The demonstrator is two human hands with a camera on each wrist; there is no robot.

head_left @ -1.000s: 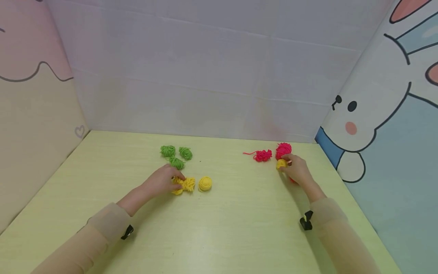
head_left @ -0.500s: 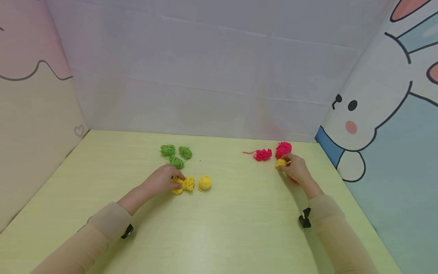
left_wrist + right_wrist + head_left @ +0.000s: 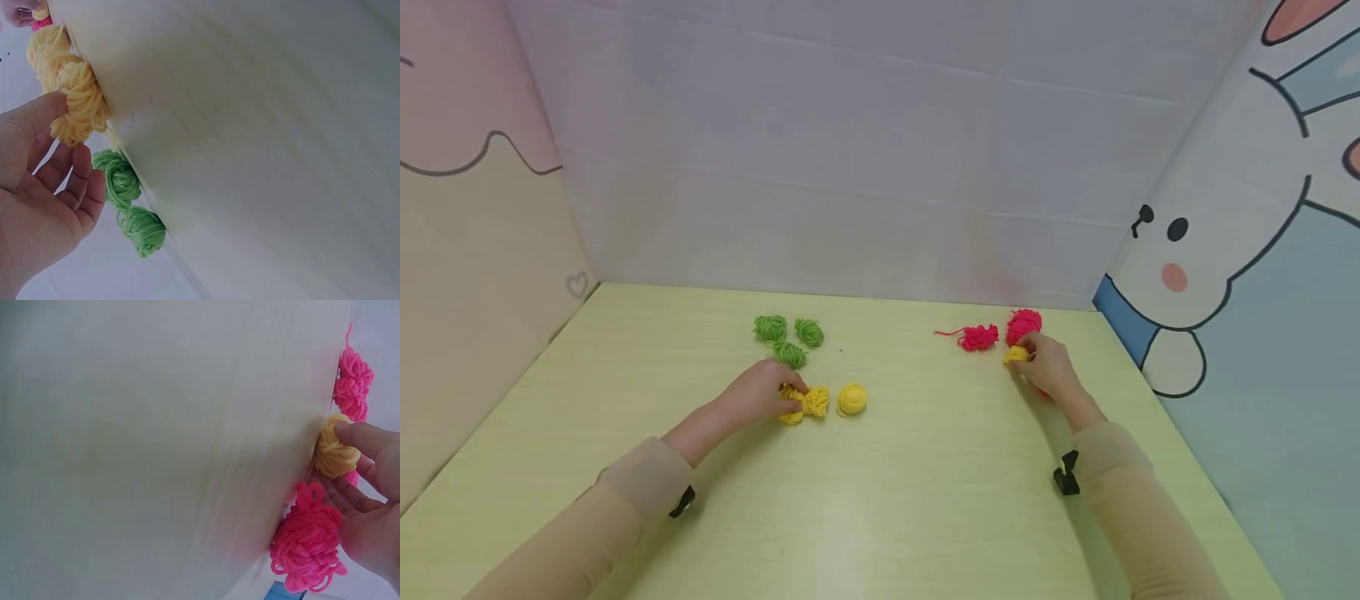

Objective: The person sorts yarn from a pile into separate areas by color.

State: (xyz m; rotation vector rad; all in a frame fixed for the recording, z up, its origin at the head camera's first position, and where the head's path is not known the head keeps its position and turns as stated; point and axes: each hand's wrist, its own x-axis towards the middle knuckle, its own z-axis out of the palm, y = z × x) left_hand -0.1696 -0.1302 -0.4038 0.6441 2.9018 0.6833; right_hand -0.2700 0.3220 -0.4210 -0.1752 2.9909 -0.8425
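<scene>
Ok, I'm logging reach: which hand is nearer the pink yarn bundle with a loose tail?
Right. The right hand is just right of the pink bundle; the left hand is well leftward.

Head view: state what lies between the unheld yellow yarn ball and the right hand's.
The head view shows bare tabletop between the unheld yellow yarn ball and the yellow yarn bundle in the right hand.

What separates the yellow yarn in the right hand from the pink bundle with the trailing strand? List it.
Colour: the yellow yarn is yellow, the pink bundle bright pink.
Hold: the right hand pinches the yellow yarn; no hand touches the pink bundle.
Shape: the yellow yarn looks compactly wound, while the pink bundle is loopy with a loose strand.
Shared: both are yarn.
</scene>
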